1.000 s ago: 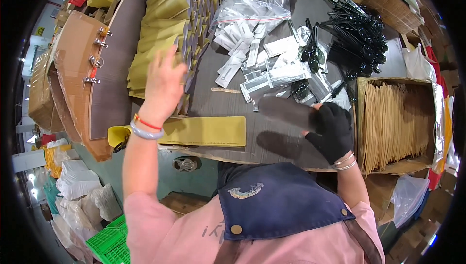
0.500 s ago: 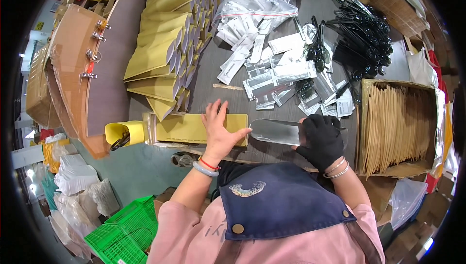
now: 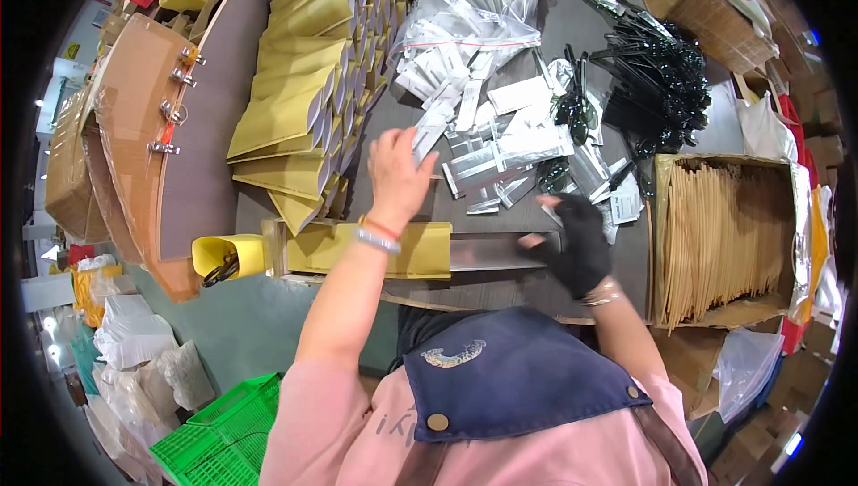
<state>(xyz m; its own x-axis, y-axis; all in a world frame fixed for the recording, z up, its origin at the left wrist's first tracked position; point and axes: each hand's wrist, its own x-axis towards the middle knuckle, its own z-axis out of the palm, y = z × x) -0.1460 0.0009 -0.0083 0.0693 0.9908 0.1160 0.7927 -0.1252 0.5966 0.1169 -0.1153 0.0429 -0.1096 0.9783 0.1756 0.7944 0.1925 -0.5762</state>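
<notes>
My bare left hand [image 3: 398, 177] reaches over the table, with a flat white packet [image 3: 433, 128] between its thumb and forefinger at the near edge of the packet pile [image 3: 514, 142]. My right hand [image 3: 576, 243], in a black fingerless glove, is open, thumb and forefinger apart, over the right end of a shiny, smooth plate [image 3: 496, 252]. The plate's left end runs into the mouth of a yellow padded envelope [image 3: 424, 249] lying along the table's front edge. My left forearm hides part of this envelope.
Yellow envelopes [image 3: 286, 119] stand in rows at left, beside a brown board [image 3: 214, 92]. A clear bag [image 3: 483, 3] of packets lies at the back. Black thin-handled items [image 3: 657, 84] are heaped right of it. A carton [image 3: 661, 236] holds thin wooden sticks; a yellow holder [image 3: 228, 255] stands front left.
My left hand has left the envelope and moved up to the packets. The plate has slid left into the envelope, and my right hand has opened and loosened from it.
</notes>
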